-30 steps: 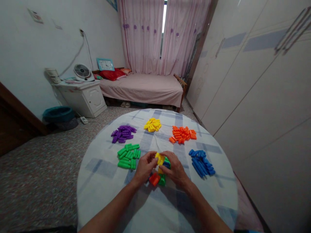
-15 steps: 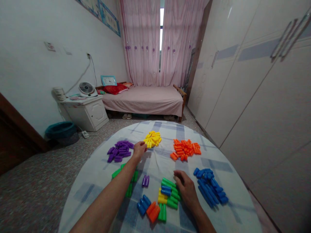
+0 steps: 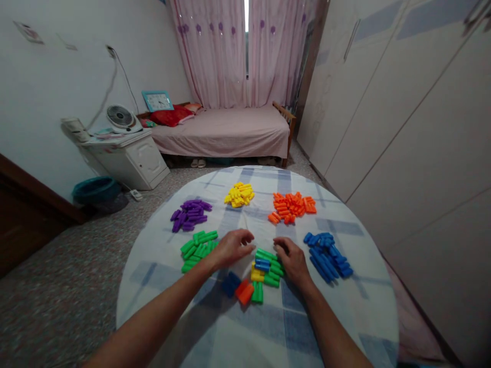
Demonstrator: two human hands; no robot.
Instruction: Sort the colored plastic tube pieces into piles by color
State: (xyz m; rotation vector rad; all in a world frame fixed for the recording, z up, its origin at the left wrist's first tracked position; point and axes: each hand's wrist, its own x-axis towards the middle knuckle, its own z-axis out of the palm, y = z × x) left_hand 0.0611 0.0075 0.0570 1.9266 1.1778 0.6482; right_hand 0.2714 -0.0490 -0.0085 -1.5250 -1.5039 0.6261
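Note:
A small cluster of joined plastic pegs [image 3: 263,273] in green, blue, yellow and orange lies on the round checked tablecloth [image 3: 215,327]. My right hand [image 3: 292,258] rests against the cluster's right side, with bent fingers gripping its green pegs. My left hand [image 3: 233,245] hovers at the cluster's upper left with the fingers curled down; whatever is in them is hidden. A green peg pile [image 3: 197,244] lies just left of that hand. A blue peg pile [image 3: 327,252] lies just right of my right hand.
Farther back on the table lie a purple pile [image 3: 190,214], a yellow pile [image 3: 240,194] and an orange pile [image 3: 291,207]. Beyond the table stand a pink bed [image 3: 226,134], a white cabinet [image 3: 126,158] with a fan, and wardrobes [image 3: 402,112] on the right.
My left hand has pulled back from the yellow pile to the cluster's upper left. My right hand stays on the cluster. The view has tilted down a little.

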